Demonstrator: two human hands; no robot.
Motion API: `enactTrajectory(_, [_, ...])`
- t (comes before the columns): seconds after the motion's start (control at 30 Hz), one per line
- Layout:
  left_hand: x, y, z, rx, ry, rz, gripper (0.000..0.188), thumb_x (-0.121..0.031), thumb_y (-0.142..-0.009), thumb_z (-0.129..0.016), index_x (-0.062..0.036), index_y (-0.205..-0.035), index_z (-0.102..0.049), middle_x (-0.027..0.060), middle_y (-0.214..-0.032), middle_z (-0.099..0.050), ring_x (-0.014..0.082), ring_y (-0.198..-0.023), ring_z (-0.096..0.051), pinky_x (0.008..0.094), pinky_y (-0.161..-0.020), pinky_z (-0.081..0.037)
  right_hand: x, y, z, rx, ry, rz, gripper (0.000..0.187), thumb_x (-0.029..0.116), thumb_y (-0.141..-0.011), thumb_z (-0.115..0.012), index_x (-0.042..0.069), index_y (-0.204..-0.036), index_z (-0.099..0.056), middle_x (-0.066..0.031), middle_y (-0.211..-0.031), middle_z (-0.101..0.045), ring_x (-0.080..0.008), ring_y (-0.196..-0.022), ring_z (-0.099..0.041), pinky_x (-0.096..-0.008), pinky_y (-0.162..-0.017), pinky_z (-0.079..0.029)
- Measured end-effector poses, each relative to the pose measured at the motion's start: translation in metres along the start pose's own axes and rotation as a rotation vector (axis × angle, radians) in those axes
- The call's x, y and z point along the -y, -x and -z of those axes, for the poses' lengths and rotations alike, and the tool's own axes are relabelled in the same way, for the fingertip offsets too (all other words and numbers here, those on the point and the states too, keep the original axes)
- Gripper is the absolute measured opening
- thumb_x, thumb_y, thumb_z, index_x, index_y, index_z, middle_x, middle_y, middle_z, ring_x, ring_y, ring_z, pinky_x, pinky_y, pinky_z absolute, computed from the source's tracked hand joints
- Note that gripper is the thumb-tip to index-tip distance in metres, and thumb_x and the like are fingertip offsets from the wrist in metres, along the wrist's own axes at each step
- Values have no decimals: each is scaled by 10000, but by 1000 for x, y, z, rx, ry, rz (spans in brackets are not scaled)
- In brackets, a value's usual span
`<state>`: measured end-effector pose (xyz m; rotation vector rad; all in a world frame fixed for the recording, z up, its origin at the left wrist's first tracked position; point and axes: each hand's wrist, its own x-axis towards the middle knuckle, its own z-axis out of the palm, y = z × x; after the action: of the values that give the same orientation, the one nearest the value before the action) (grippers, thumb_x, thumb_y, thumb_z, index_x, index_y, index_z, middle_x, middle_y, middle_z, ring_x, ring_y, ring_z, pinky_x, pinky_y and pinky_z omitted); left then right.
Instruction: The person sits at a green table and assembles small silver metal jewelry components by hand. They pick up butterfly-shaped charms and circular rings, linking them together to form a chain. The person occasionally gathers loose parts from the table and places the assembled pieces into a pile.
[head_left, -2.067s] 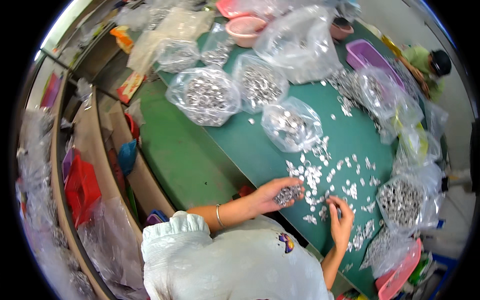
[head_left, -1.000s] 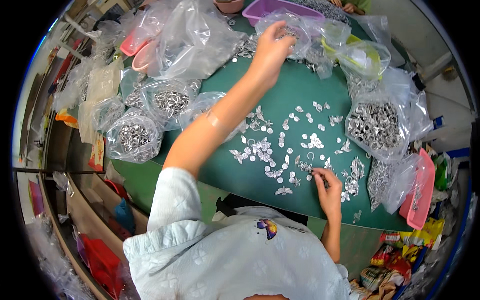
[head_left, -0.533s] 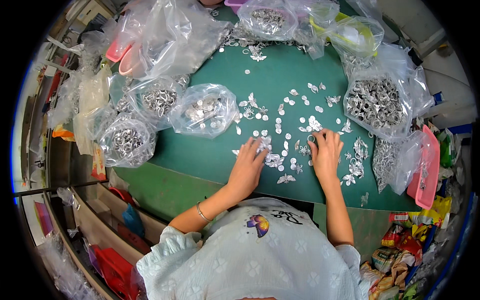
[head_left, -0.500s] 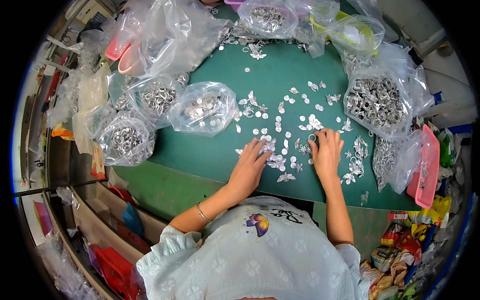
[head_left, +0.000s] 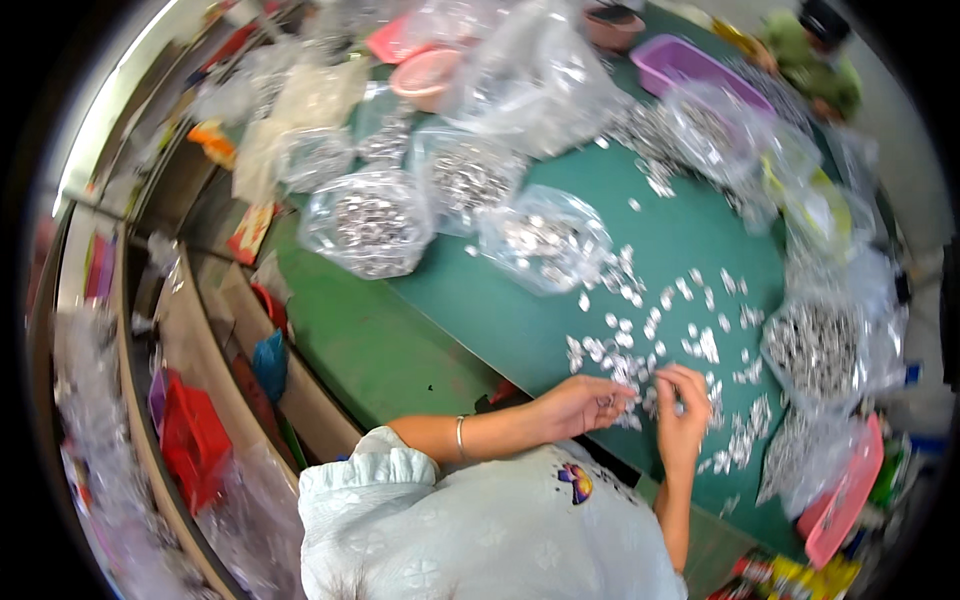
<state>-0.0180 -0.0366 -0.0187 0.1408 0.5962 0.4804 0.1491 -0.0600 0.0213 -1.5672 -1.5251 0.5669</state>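
My left hand [head_left: 582, 407] is at the near edge of the green table, its fingers drawn together around a small silvery piece that blur keeps me from naming. Close by on the right, my right hand [head_left: 683, 412] is raised with thumb and fingers pinched; whatever is between them is too small to make out. Around both hands lie loose silver metal pieces [head_left: 738, 446], several of them flower- or wing-shaped, along with small round silver discs [head_left: 625, 325]. An open clear bag of silver pieces [head_left: 545, 240] stands just beyond my left hand.
More bags of silver parts line the left [head_left: 370, 222] and right [head_left: 815, 345]. A pink tray [head_left: 843, 495] sits at the right edge, a purple basket [head_left: 700, 68] at the back. Shelving [head_left: 205, 345] stands left. A person in green [head_left: 815, 65] is at the far right.
The view has swung left, so the table appears turned and shifted right. My left hand has lifted off the pieces and come closer to my right hand; its fingers have closed.
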Motion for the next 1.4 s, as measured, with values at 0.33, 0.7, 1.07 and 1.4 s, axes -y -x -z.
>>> enactTrajectory(0.33, [-160, 143, 11, -399, -170, -1394, 224, -147, -901, -453, 30, -1019, -525, 13, -725, -507, 76, -556, -443, 185, -478, -359, -34, 24, 1, 200, 542, -111, 581, 131, -727, -637, 36, -1247, -395, -145, -1351, -311, -355, -1274, -221, -481, -1026, -153])
enactTrajectory(0.7, [-215, 193, 42, -708, -591, -1549, 226, -108, -923, -391, 35, -1061, -500, 88, -759, -592, 63, -526, -486, 174, -458, -386, -38, 31, 0, 26, 380, -73, 302, 67, -773, -564, -31, -1055, -523, -182, -1266, -399, -361, -1205, -332, -424, -998, -255])
enactTrajectory(1.07, [-451, 329, 253, -1328, -1065, -1276, 378, -246, -848, -475, -50, -1169, -515, 59, -988, -567, 144, -753, -497, 277, -655, -419, -48, 29, 17, -40, 335, -13, 292, 138, -813, -552, -9, -1063, -529, -178, -1237, -437, -365, -1193, -347, -445, -997, -237])
enactTrajectory(1.4, [-109, 98, -27, -328, -1761, -1524, 284, 90, -731, -531, 32, -1009, -537, 182, -991, -584, 299, -913, -573, 360, -819, -442, -52, 58, 21, -97, 661, -146, 565, 230, -724, -672, 24, -1195, -436, -166, -1254, -391, -381, -1216, -289, -491, -980, -222])
